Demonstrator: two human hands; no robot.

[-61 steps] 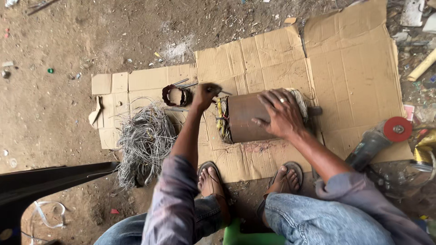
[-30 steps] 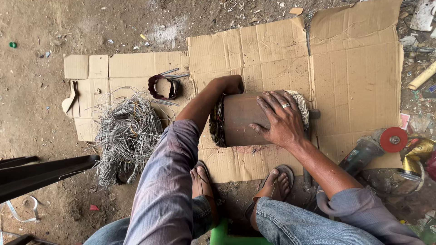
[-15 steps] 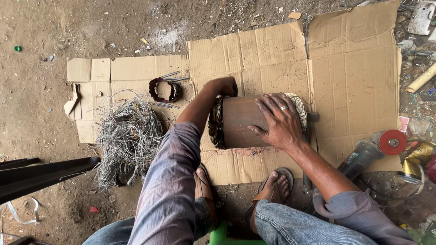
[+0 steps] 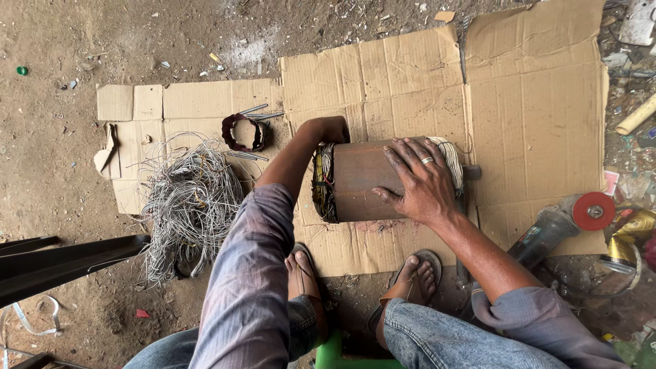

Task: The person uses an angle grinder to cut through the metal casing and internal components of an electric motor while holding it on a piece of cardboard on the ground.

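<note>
Hands are working a rusty motor core (image 4: pixel 365 181) lying on its side on the cardboard (image 4: pixel 533 123). The right hand (image 4: pixel 420 181) is pressing flat on top, fingers spread, steadying it against rolling. The left hand (image 4: pixel 331 128) is reaching behind the wire-packed end, fingers hidden, so its grip cannot be told. Compared with two seconds ago, that hand is sitting closer to the core. A wire pile (image 4: pixel 188 205) is lying nearby.
</note>
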